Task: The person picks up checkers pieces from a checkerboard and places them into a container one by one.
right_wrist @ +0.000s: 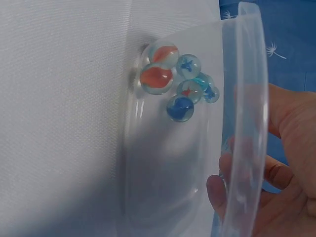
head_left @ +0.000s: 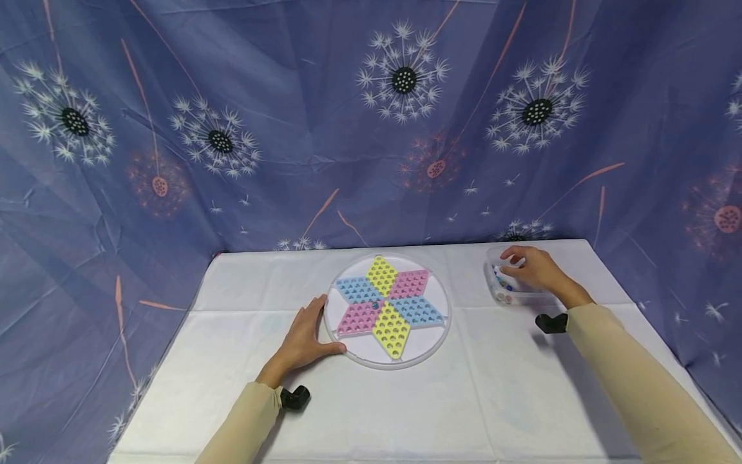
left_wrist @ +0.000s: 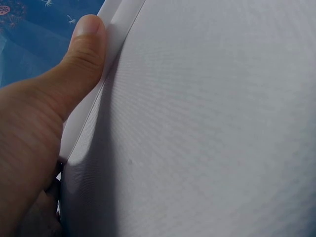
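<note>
My left hand [head_left: 304, 338] lies at the left edge of a round white Chinese checkers board [head_left: 426, 341], its fingers and thumb spread along the rim. Up close in the left wrist view, the thumb [left_wrist: 88, 54] presses against the board's pale rim [left_wrist: 121, 37]. One dark blue marble [head_left: 375, 305] sits near the middle of the star. Over at the right, my right hand [head_left: 536, 267] reaches into a clear plastic box [right_wrist: 249, 64] with bent fingers. A glassy edge shows by its fingertips; I cannot tell whether they pinch a marble. Several clear marbles with orange or blue swirls [right_wrist: 180, 108] lie in the box.
A white cloth [head_left: 406, 412] covers the table. Behind it and at both sides hangs a blue curtain [head_left: 324, 129] with dandelion prints. The box stands near the back right of the table, apart from the board. Each wrist carries a small black camera [head_left: 295, 397].
</note>
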The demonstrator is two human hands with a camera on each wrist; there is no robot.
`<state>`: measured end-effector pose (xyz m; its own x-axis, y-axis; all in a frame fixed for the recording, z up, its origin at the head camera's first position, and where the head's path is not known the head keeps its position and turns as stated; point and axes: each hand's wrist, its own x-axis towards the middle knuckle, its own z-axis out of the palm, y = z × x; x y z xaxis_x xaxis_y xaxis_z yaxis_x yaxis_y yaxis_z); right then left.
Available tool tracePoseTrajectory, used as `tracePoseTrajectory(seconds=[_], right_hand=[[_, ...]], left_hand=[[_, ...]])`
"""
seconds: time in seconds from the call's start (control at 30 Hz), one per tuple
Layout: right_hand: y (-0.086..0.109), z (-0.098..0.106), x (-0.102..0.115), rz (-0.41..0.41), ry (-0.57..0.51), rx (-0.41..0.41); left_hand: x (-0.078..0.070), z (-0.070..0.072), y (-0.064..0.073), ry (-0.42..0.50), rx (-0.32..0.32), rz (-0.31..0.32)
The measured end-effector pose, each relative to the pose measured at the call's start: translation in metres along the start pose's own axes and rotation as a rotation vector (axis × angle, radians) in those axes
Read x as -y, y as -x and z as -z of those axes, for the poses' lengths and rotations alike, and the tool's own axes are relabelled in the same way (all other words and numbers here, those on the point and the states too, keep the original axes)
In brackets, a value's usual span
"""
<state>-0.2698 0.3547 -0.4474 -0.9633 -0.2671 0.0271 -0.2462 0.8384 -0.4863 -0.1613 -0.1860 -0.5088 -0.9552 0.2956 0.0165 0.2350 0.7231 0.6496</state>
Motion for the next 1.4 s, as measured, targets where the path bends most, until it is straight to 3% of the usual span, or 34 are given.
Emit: tracePoseTrajectory(seconds=[0.17,0.47,0.83,1.4], right_hand=[[0.000,0.003,0.004,0.018,0.005,-0.008],[0.002,0.014,0.023,0.014,-0.008,-0.019],[-0.002,0.023,0.047,0.067,-0.042,-0.030],[-0.017,0.008,0.081,0.191,-0.080,-0.030]], left_hand=[[-0.001,-0.001,0.001,-0.001,-0.022,-0.018],[0.000,-0.001,0.000,-0.005,0.016,0.016],[-0.002,0.000,0.001,0.010,0.011,0.011],[-0.003,0.001,0.000,0.004,0.007,0.003]])
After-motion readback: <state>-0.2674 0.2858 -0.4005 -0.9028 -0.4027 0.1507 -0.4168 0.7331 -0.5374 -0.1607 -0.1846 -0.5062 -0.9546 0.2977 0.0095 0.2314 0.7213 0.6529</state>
